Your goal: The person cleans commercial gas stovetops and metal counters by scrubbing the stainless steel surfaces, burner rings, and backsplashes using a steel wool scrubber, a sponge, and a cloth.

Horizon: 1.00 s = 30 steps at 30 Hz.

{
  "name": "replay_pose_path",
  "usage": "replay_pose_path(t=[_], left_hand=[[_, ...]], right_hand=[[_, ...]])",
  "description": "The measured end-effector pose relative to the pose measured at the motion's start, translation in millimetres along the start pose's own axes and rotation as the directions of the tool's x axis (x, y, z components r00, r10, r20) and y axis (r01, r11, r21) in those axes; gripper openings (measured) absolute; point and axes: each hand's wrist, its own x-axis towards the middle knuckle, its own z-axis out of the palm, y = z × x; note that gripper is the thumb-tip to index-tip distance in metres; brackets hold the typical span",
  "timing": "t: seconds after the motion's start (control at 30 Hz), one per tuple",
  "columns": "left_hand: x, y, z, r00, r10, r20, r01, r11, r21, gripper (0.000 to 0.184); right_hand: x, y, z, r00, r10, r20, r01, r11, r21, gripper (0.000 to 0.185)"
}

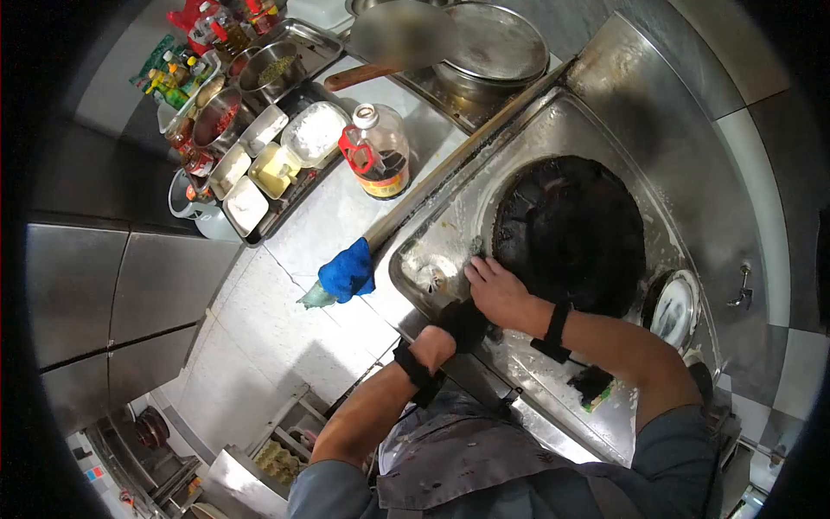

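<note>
A large round black wok (571, 233) lies in the metal sink (445, 229). My right hand (503, 296) is at the wok's near left edge, fingers stretched out and pointing toward the sink's left side. Close to those fingertips is a small greyish patch on the metal; what it is cannot be made out. Below it, my left hand (434, 346) is closed at the sink's front rim, against a black, cloth-like thing (464, 326). Its fingers are partly hidden. Both wrists wear black bands.
Left of the sink, a bottle of dark liquid (380, 160) and a blue cloth (347, 271) sit on the counter. Seasoning containers fill a tray (290, 199). A lidded pot (493, 43) stands behind. A metal lid (676, 307) leans at the sink's right; a drain (430, 278) shows left.
</note>
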Motion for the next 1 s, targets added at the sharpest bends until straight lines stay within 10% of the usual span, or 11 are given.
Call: replay_pose_path(t=[0.17, 0.23, 0.33, 0.43, 0.7, 0.73, 0.9, 1.0], left_hand=[[24, -22, -58, 0.979, -0.010, -0.202, 0.020, 0.999, 0.047, 0.027], [42, -41, -57, 0.993, -0.098, 0.059, 0.092, 0.992, 0.091, 0.026], [16, -36, -43, 0.950, -0.109, -0.294, 0.129, 0.990, 0.050, 0.022], [-4, -22, -46, 0.977, -0.079, -0.196, 0.086, 0.996, 0.028, 0.020], [-7, -20, -60, 0.983, -0.061, -0.173, 0.062, 0.998, 0.000, 0.029], [-8, -19, -65, 0.992, -0.108, -0.061, 0.106, 0.993, -0.047, 0.030], [-28, -20, -48, 0.978, -0.118, -0.170, 0.113, 0.993, -0.040, 0.034], [-18, -33, -46, 0.966, -0.091, -0.241, 0.092, 0.996, -0.006, 0.034]], right_hand=[[68, 63, 21, 0.923, 0.385, 0.012, -0.384, 0.922, -0.043, 0.031], [84, 86, 13, 0.859, 0.511, -0.022, -0.509, 0.859, 0.061, 0.028], [87, 54, 33, 0.940, 0.295, -0.169, -0.300, 0.954, -0.001, 0.028], [80, 14, 17, 0.948, 0.020, -0.318, -0.020, 1.000, 0.001, 0.027], [97, 40, -4, 0.907, 0.362, 0.215, -0.418, 0.836, 0.357, 0.028], [90, 26, 31, 0.969, 0.114, -0.221, -0.097, 0.991, 0.087, 0.026], [93, 78, -3, 0.891, 0.409, 0.196, -0.446, 0.871, 0.207, 0.025], [89, 49, 13, 0.960, 0.235, -0.154, -0.210, 0.964, 0.164, 0.025]])
